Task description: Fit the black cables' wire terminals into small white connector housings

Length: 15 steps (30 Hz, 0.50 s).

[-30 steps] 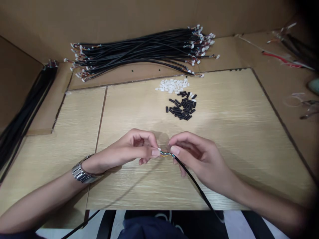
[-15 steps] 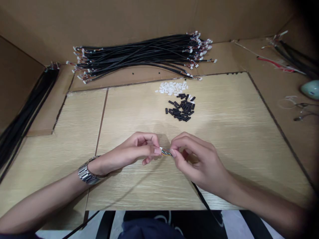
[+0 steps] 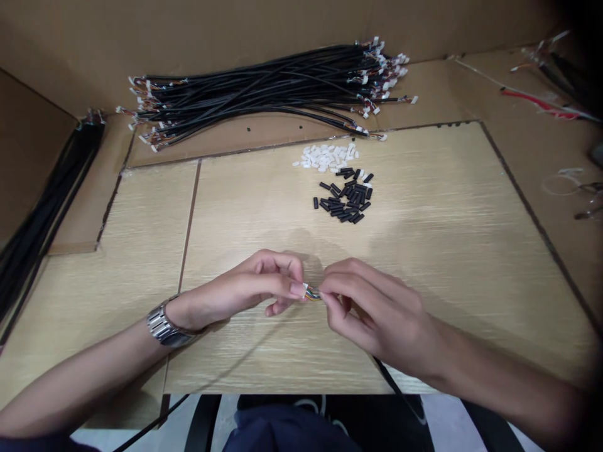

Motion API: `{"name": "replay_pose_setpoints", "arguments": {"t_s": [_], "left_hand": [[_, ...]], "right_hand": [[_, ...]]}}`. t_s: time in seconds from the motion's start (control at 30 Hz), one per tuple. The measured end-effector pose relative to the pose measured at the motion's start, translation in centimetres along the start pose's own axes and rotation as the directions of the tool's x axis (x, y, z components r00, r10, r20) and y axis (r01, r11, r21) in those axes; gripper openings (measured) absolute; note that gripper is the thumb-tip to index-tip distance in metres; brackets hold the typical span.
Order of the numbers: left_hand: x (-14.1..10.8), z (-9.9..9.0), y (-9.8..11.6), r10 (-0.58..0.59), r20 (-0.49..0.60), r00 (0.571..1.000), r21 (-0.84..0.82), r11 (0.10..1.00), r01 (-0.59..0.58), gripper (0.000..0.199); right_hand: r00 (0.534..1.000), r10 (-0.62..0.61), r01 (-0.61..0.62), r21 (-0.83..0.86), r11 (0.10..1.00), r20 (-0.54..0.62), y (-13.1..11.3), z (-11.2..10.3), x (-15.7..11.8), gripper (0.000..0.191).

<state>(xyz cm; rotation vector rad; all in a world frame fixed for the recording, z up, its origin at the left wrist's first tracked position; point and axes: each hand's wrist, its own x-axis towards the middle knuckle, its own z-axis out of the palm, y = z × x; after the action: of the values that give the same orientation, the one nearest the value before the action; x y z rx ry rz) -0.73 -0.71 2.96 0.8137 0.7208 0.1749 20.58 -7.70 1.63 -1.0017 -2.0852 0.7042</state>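
Between thumb and finger, my left hand (image 3: 268, 285) pinches a small white connector (image 3: 306, 290) above the wooden table. Coloured wires (image 3: 313, 294) run from it to the right, where the fingertips of my right hand (image 3: 372, 307) close on them. A black cable (image 3: 393, 384) comes out below my right hand and drops over the table's front edge. Beyond the hands lie a pile of short black tubes (image 3: 346, 198) and, behind it, a pile of small white connector pieces (image 3: 325, 157).
A large bundle of black cables (image 3: 264, 85) with white connectors lies across the back on cardboard. More black cables (image 3: 51, 188) run along the left side. At the right are red wires (image 3: 539, 103) and further cables (image 3: 572, 78).
The camera view has shifted slightly. Both hands keep their hold, and my right hand has turned a little, its fingertips slightly nearer the connector.
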Motion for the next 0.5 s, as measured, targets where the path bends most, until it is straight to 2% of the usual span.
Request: {"name": "replay_pose_setpoints", "arguments": {"t_s": [0.1,0.17,0.2,0.23,0.27,0.3,0.33,0.37,0.4,0.43,0.5], "left_hand": [[0.1,0.1,0.0,-0.013,0.025,1.0,0.011,1.0,0.012,0.014],[0.0,0.2,0.1,0.02,-0.003,1.0,0.126,0.992,-0.02,0.016],[0.0,0.3,0.1,0.087,-0.041,0.995,0.23,0.97,-0.076,0.015],[-0.1,0.3,0.2,0.21,-0.084,0.974,0.361,0.917,-0.167,0.012],[-0.2,0.2,0.3,0.38,-0.102,0.919,0.507,0.815,-0.281,0.009],[-0.4,0.2,0.4,0.558,-0.068,0.827,0.649,0.654,-0.388,0.01],[-0.5,0.1,0.5,0.704,0.02,0.71,0.761,0.45,-0.468,0.017],[-0.7,0.0,0.7,0.785,0.141,0.603,0.826,0.242,-0.509,0.023],[-0.8,-0.1,0.8,0.806,0.258,0.533,0.854,0.068,-0.516,0.026],[-1.0,-0.2,1.0,0.79,0.351,0.502,0.861,-0.061,-0.506,0.027],[-1.1,-0.2,1.2,0.735,0.461,0.498,0.851,-0.207,-0.482,0.024]], "right_hand": [[1.0,0.0,-0.001,0.02,1.0,0.009,0.0,0.0,-0.1,0.018],[1.0,0.014,-0.014,0.027,1.0,0.003,0.0,0.0,-0.1,0.017],[1.0,0.021,-0.021,0.028,0.999,-0.009,0.0,0.0,-0.1,0.016],[0.999,0.025,-0.024,0.032,0.999,-0.027,0.0,0.1,-0.1,0.015],[0.998,0.027,-0.025,0.037,0.999,-0.048,0.0,0.1,-0.1,0.014],[0.997,0.03,-0.027,0.047,0.999,-0.065,0.1,0.2,-0.1,0.014],[0.996,0.033,-0.028,0.058,0.998,-0.079,0.1,0.2,-0.1,0.013],[0.996,0.035,-0.029,0.07,0.997,-0.085,0.1,0.3,-0.1,0.012],[0.996,0.039,-0.031,0.086,0.996,-0.086,0.1,0.4,0.0,0.012],[0.996,0.046,-0.037,0.107,0.994,-0.082,0.2,0.4,0.0,0.012],[0.994,0.073,-0.058,0.168,0.984,-0.082,0.2,0.6,0.1,0.012]]}}
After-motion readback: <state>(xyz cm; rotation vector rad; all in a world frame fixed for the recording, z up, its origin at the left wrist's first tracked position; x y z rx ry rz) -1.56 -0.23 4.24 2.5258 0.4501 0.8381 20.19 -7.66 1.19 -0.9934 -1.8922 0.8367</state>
